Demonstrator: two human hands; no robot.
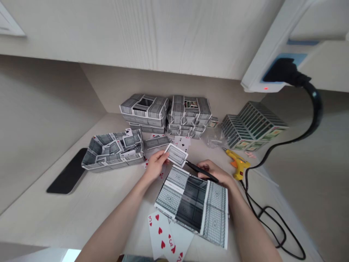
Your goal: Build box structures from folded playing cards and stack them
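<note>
One plug (282, 71) juts above two hands (156, 164) (214, 171): left pinching one card (176, 154), right gripping scissors (201, 170).

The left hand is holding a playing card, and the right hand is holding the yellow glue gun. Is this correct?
No: the head view shows the right hand holding a black-handled tool, probably scissors, not the yellow glue gun. The left hand holds a playing card.

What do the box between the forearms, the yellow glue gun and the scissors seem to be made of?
Box: playing cards, so likely smooth coated paper stock, judging by the patterned backs and white borders.
Glue gun: probably hard moulded plastic, from its smooth yellow body.
Scissors: dark handles, perhaps plastic; the blades show too little to tell.
</note>
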